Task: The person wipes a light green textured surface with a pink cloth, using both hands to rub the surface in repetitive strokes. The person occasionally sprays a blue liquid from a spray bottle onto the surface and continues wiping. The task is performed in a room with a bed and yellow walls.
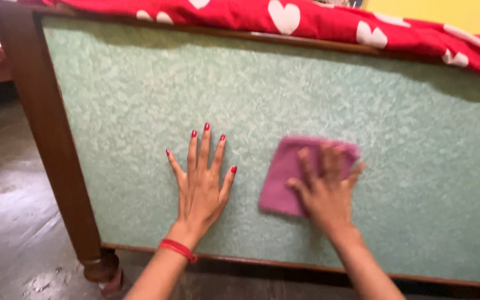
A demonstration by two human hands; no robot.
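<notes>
My left hand (200, 183) lies flat with fingers spread against a pale green mottled panel (140, 100) set in a dark wooden bed frame (51, 139). It holds nothing. A red band circles that wrist. To its right, my right hand (323, 194) presses a folded pink cloth (284, 172) flat against the same panel. That hand and the cloth are motion-blurred.
A red blanket with white hearts (306, 22) hangs over the top rail of the frame. A turned wooden leg (101, 269) stands on the dark stone floor (12, 222) at the lower left. A yellow wall (445, 11) shows at the top right.
</notes>
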